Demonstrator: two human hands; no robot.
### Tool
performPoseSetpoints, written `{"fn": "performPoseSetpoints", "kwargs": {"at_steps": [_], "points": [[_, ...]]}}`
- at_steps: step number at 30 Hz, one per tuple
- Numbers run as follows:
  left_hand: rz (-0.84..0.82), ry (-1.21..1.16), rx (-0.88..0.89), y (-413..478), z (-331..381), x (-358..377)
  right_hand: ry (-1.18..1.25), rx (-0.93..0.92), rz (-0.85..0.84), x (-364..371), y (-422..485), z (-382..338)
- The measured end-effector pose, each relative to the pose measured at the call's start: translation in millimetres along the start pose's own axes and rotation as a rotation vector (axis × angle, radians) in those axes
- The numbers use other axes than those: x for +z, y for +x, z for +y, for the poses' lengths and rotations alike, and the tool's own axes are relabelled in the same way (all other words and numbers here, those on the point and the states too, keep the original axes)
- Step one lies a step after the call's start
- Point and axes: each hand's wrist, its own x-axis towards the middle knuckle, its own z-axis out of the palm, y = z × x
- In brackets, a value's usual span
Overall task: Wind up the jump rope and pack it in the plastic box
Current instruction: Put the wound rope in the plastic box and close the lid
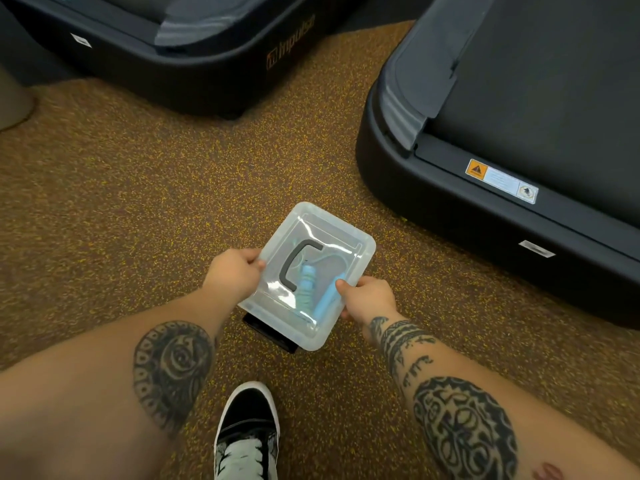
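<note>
Jump rope point(307, 280), pale blue, is wound up inside the clear plastic box point(362, 244). Its two handles lie side by side under the see-through lid, with thin cord looped about them. The box is held off the floor point(138, 202), tilted, between the person's two hands. The left hand point(235, 275) grips the left edge and the right hand point(369, 299) grips the near right edge. On each side the thumb is on top of the lid, and the other fingers point(346, 313) curl beneath, mostly out of sight. A dark grey carrying handle point(294, 265) lies flat on the lid.

Two black treadmills crowd the space. One treadmill end point(450, 188) stands just right of the box, and the other treadmill point(194, 60) sits across the top left. Between them runs brown rubber flooring flecked with yellow. One black and white laced shoe point(247, 434) is planted below the box.

The far machine carries the word "Impulse" point(294, 39) in orange beside a small logo. The near one bears a warning sticker point(502, 180) with an orange triangle panel, but its print is too fine to read. Small silver tags point(536, 248) on both machines are illegible as well.

Something flat and black point(270, 332) pokes out under the box's near corner, and I cannot tell what it is. A tan shape point(14, 98) is cut off at the left edge. Both forearms bear dark tattoos, and both treadmills run out of view.
</note>
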Motion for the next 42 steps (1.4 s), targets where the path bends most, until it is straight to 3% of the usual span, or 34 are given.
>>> {"fn": "performPoseSetpoints", "kwargs": {"at_steps": [5,8,12,14,17,19,20,23,29,33,42], "points": [[-0.044,-0.155,-0.100,0.9,0.0,-5.5,0.001,0.012,0.010,2.3,6.3,4.3],[-0.080,-0.350,-0.282,-7.0,-3.5,-9.4,-0.055,0.019,0.001,-8.7,-3.6,-15.0],[-0.013,-0.486,-0.401,-14.6,-15.1,1.3,-0.179,-0.046,0.138,-26.6,3.5,-37.0],[0.076,-0.406,-0.275,-13.7,-13.0,4.5,-0.232,-0.147,0.154,-31.4,14.5,-47.8],[0.211,-0.074,0.114,-3.0,13.2,-0.2,-0.336,-0.217,0.106,-33.3,30.3,-66.0],[0.142,0.122,0.329,7.9,35.0,5.5,-0.384,-0.213,0.049,-31.8,39.6,-76.5],[0.056,0.198,0.356,13.7,44.4,12.0,-0.395,-0.202,0.021,-30.0,45.8,-80.3],[-0.164,0.382,0.260,18.0,64.2,34.8,-0.338,-0.114,-0.066,-25.6,60.3,-86.3],[-0.132,0.569,0.209,23.3,63.4,51.1,-0.044,0.023,-0.125,-28.8,84.0,-86.5],[-0.104,0.582,0.218,21.7,64.0,53.0,-0.064,-0.160,-0.027,-22.1,86.4,-87.6],[-0.113,0.589,0.236,21.9,61.9,51.8,-0.502,-0.499,0.051,-17.5,65.0,-64.5]]}}
